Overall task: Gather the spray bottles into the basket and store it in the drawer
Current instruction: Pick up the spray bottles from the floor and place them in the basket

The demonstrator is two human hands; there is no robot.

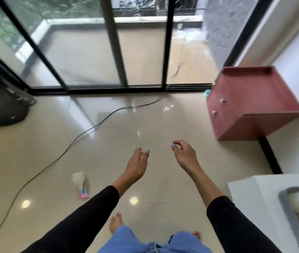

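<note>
A pale spray bottle with a pink and blue trigger head lies on its side on the floor, left of my left arm. My left hand hangs above the tiles with relaxed fingers and holds nothing. My right hand is held out beside it, fingers loosely curled, empty. A red-brown cabinet with two small drawer knobs on its front stands against the right wall. A bit of light-blue plastic shows behind the cabinet's left corner. At the lower right a grey basket sits on a white surface.
A black cable runs across the glossy tile floor from the sliding glass door. A black bag sits at the far left. The white surface fills the lower right corner. My bare feet are below.
</note>
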